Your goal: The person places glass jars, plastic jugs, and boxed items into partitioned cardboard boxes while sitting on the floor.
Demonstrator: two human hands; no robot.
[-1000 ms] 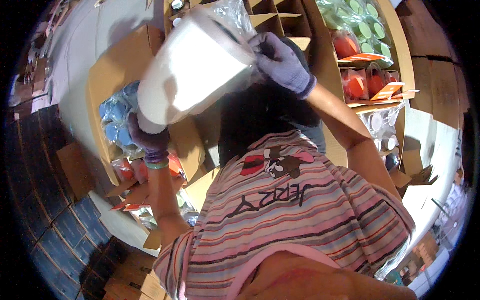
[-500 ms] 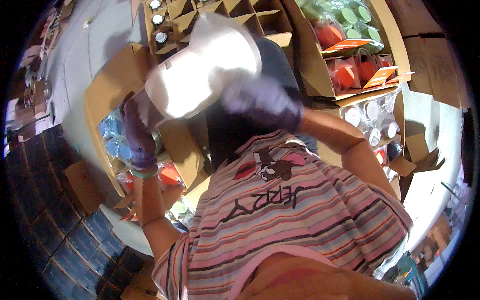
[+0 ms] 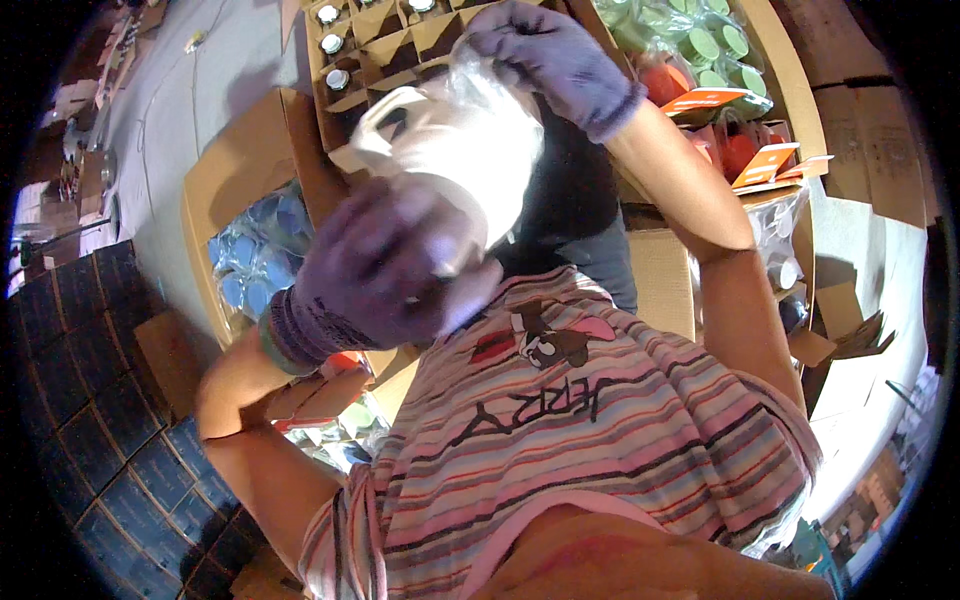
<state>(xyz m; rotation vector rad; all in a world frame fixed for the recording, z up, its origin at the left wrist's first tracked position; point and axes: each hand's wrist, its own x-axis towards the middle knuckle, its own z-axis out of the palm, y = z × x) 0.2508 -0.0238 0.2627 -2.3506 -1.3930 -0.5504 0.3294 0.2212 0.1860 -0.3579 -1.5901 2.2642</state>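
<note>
Container (image 3: 490, 150) points its handle (image 3: 398, 97) toward upper left, long axis unclear.

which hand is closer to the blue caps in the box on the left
Left. The left hand is just right of the blue caps; the right hand is farther off, up and to the right.

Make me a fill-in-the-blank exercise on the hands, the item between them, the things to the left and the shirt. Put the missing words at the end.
1. The left hand and the right hand are both covered by ____.
2. The handled item between them is coloured ____.
3. The bagged round items to the left of the left hand are coloured ____.
4. Running across the person's shirt are many coloured ____.

Missing words: gloves; white; blue; stripes.
</note>
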